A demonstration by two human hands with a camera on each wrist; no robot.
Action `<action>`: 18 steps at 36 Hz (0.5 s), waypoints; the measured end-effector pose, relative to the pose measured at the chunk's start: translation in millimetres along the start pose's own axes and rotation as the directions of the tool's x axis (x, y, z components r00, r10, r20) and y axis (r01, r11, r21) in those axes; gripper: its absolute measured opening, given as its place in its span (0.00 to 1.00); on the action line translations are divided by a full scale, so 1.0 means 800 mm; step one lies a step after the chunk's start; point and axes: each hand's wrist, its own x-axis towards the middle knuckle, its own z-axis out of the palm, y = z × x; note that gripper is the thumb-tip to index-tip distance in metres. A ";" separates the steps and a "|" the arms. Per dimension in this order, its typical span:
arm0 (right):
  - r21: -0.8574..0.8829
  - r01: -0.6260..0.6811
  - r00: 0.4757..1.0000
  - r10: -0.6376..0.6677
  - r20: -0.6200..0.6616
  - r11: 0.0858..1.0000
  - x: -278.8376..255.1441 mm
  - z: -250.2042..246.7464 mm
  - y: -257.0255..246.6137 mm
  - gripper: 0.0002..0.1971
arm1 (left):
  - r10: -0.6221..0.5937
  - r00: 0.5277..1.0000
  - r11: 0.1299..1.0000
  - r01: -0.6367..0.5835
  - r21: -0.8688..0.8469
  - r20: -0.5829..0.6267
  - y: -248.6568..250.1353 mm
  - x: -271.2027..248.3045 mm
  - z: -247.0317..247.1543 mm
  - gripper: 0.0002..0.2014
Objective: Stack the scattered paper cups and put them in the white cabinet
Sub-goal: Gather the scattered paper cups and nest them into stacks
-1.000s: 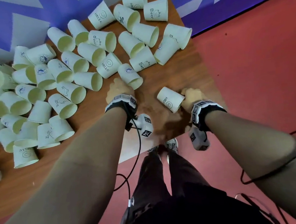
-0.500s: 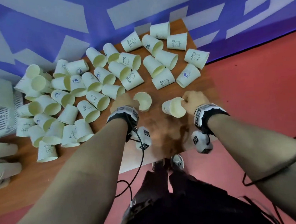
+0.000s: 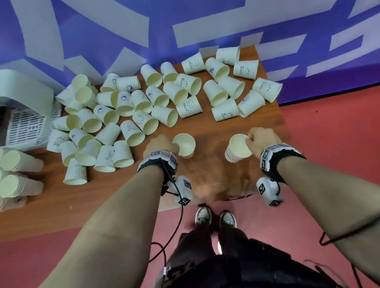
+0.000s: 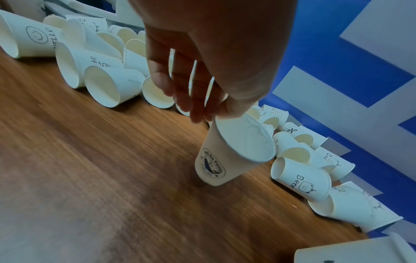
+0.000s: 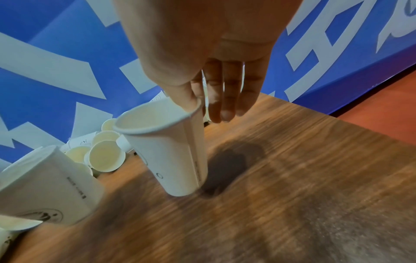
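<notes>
Hands (image 3: pixel 210 143): one cup (image 3: pixel 238 149) each

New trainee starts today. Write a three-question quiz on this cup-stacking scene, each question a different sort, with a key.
1. True or false: the left hand holds nothing.
2. By which part do the right hand's fingers pinch their white paper cup? A) rim B) base C) middle of the wall
3. On what do the loose scattered paper cups lie?

Key
1. False: it holds a white paper cup with a blue round print by its rim.
2. A.
3. The brown wooden table, most of them on their sides.
</notes>
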 end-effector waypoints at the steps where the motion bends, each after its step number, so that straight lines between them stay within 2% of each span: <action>1: -0.003 -0.001 1.000 0.001 0.005 1.000 -0.002 0.000 -0.001 0.11 | -0.013 1.000 1.000 0.013 0.014 -0.006 0.001 -0.002 0.002 0.07; 4: 0.002 0.024 1.000 -0.024 0.009 1.000 -0.002 0.000 -0.012 0.11 | -0.076 0.996 0.996 0.077 0.047 -0.036 0.003 -0.010 -0.001 0.12; 8: -0.027 0.068 0.997 -0.067 0.027 0.997 -0.005 0.001 -0.048 0.12 | -0.070 0.996 0.996 0.072 0.047 -0.053 -0.014 -0.018 -0.006 0.13; 13: -0.063 0.129 0.991 -0.127 0.030 0.990 -0.013 0.007 -0.107 0.12 | -0.054 0.996 0.998 0.055 0.003 -0.075 -0.068 -0.026 -0.022 0.16; 18: -0.106 0.213 0.977 -0.210 0.044 0.971 -0.028 0.020 -0.176 0.12 | -0.087 0.994 0.996 0.084 -0.035 -0.071 -0.144 -0.034 -0.042 0.11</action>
